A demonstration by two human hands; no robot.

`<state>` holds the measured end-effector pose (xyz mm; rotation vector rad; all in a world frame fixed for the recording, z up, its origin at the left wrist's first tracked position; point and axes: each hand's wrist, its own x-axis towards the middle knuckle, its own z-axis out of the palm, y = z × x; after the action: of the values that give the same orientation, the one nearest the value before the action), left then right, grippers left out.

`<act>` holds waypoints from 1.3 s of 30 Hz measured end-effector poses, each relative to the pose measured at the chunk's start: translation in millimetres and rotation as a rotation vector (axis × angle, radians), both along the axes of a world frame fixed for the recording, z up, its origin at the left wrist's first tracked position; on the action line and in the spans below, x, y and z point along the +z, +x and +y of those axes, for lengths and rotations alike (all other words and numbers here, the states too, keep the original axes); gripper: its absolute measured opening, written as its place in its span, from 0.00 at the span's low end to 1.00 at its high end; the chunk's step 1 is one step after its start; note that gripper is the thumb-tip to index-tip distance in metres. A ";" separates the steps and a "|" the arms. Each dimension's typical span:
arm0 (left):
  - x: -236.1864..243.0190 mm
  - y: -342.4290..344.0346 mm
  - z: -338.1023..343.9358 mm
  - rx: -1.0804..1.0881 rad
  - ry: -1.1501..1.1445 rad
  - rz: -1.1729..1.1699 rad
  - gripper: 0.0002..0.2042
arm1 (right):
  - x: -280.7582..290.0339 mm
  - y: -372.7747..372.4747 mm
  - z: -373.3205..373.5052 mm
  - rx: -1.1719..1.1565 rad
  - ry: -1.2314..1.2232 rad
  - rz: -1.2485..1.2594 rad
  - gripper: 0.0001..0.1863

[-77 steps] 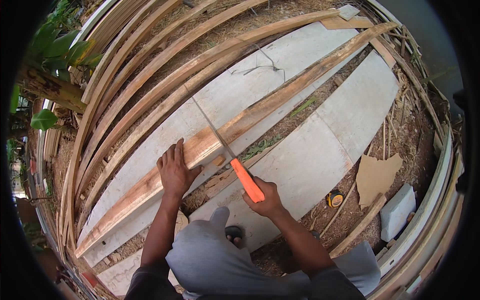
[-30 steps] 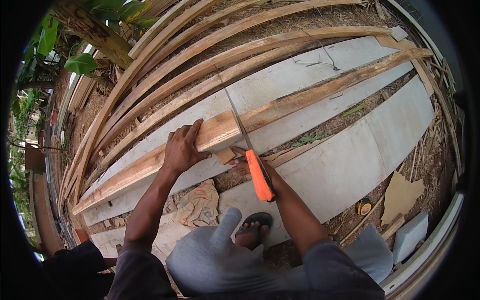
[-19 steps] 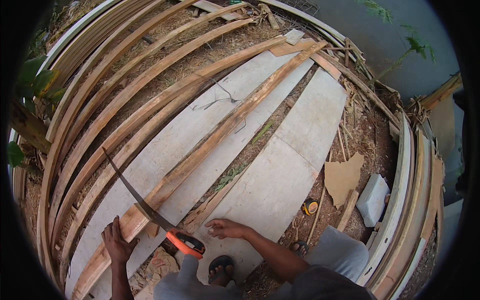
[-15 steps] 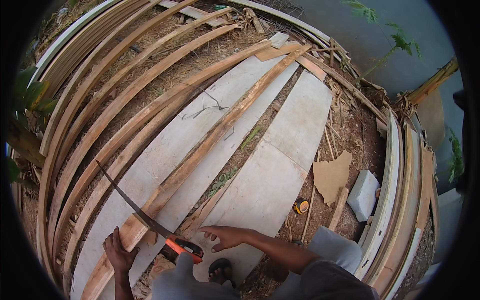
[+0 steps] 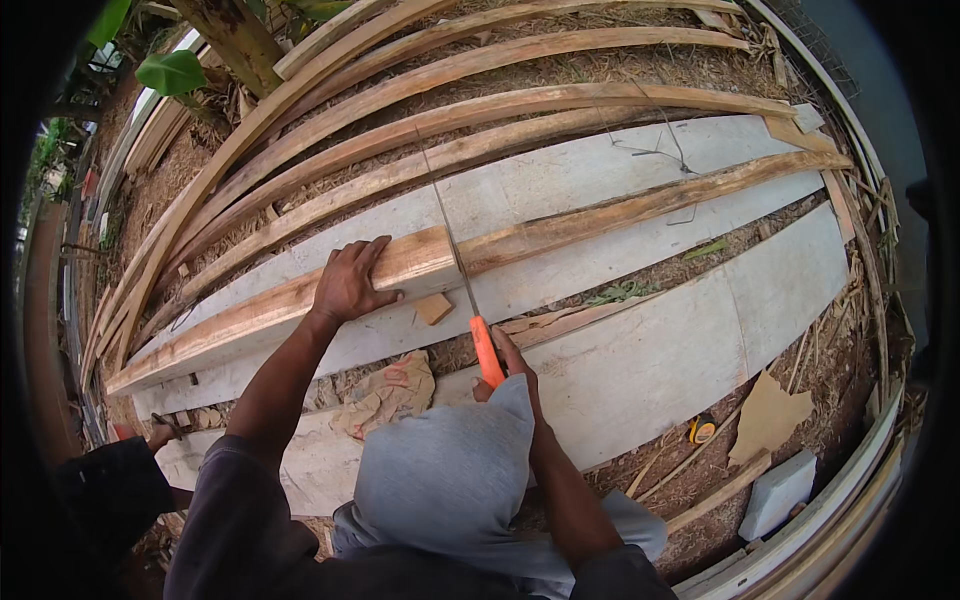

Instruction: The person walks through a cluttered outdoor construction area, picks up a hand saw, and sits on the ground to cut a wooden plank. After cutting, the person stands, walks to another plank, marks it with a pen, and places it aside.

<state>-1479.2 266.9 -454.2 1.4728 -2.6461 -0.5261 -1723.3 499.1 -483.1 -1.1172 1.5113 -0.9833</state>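
Left hand (image 5: 347, 282) on thick wooden beam (image 5: 270, 307), near its right end: fingers over the top face, thumb down the near side, holding it. Right hand (image 5: 507, 362) has fingers closed round orange handle of handsaw (image 5: 484, 340), partly hidden by grey-clad knee (image 5: 445, 450). Saw blade points away from the person, running past the beam's right end; can't tell if teeth are in the wood. Beam lies diagonally over pale panels (image 5: 650, 365), lower left to mid-picture; thinner plank (image 5: 630, 210) extends from there to upper right. Small wood block (image 5: 432, 309) just beside beam's near face, below left thumb. Crumpled brown paper (image 5: 385, 395) left of the knee. Yellow-black tape measure (image 5: 701, 430), torn brown sheet (image 5: 768, 418) and whitish block (image 5: 778, 494) at right. Another person's hand (image 5: 162, 434), dark sleeve, at far lower left; its fingers too small to read.
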 end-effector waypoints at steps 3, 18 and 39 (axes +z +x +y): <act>2.2 -3.3 7.2 0.008 -0.026 -0.042 0.45 | -15.8 5.6 -6.1 0.023 -0.135 -0.043 0.47; 3.8 -3.0 40.1 -0.008 -0.184 0.060 0.45 | 62.4 4.5 90.9 -0.158 -0.197 0.055 0.31; -0.1 -10.0 49.6 0.047 -0.251 0.021 0.43 | 98.0 -8.6 134.1 -0.064 -0.094 0.196 0.32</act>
<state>-1489.2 316.4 -454.2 1.4409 -2.5417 -0.1944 -1731.9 633.2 -385.1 -1.2690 1.6811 -1.0206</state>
